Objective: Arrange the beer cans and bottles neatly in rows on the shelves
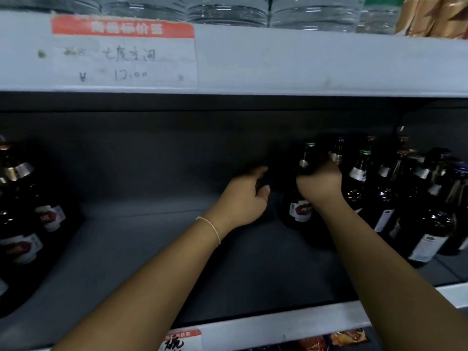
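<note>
Dark beer bottles stand on a grey shelf (152,249). My right hand (320,184) is closed around the shoulder of a dark bottle with a red and white label (300,211), at the left end of a group of bottles (405,198) on the right. My left hand (247,196) reaches into the shelf just left of that bottle, fingers curled; something dark seems to sit in them, but the shadow hides what it is. More labelled bottles (22,224) stand at the far left.
The shelf above carries a handwritten price tag (124,53) on its front edge, with clear water bottles (228,8) on top. The lower shelf edge (278,325) holds another tag. Between the two bottle groups lies a wide stretch of bare shelf.
</note>
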A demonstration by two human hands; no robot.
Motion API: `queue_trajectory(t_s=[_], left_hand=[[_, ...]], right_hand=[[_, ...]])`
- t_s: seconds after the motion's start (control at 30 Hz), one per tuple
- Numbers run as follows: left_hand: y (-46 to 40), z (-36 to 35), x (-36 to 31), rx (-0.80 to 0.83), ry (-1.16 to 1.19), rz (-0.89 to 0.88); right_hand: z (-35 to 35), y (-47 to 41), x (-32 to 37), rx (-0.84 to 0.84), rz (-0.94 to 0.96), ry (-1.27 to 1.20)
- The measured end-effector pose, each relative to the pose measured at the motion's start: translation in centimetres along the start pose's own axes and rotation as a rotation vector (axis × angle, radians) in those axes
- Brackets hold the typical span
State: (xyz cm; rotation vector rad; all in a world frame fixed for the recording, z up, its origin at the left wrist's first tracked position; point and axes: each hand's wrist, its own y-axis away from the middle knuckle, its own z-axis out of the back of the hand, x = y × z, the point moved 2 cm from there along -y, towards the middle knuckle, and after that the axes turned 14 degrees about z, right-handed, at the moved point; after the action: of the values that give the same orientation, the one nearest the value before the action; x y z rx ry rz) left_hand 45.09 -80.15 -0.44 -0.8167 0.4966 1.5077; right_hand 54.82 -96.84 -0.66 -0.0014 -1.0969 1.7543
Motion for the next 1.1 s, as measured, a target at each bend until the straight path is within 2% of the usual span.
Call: queue_trajectory(t_s=[0.1,0.23,0.4,0.53,0.67,0.8,0.93,1.0,1.1], left_hand=[[0.6,0.2,1.2,-0.005,0.003,0.035],[1.4,0.6,3.0,0.071,0.042,0.095],[2.8,1.6,6.1,0.199,0.195,0.152],[5.0,4.0,7.9,0.110,0.351,0.157],[7.0,7.1,10.8,-0.021,0.396,0.171],[8.6,10.7,14.0,-0.032,0.511,0.250],[9.8,14.2,17.0,-0.045,0.583,0.288],[10.3,15.6,18.2,-0.051,0.603,0.289],[11.2,17.0,19.9,-0.066,0.672,0.298]], right_hand=[[0.3,0.9,1.6,-0.038,-0.001,-0.095],[0.6,2.4,4.7,-0.039,0.065,-0.183],[0.0,3.9,9.5,-0.029,-0.020,-0.428],[-1.4,4.9,14.0,-0.001,-0.093,-0.581],[-3.3,5.9,18.5,0.058,-0.062,-0.631],[-5.0,7.5,22.8,0.200,0.023,-0.707],[-7.1,9.8,25.9,0.513,0.072,-0.928],[-8.6,10.5,27.2,0.559,0.098,-0.930],[-10.5,11.3,29.3,0.534,0.102,-0.951]])
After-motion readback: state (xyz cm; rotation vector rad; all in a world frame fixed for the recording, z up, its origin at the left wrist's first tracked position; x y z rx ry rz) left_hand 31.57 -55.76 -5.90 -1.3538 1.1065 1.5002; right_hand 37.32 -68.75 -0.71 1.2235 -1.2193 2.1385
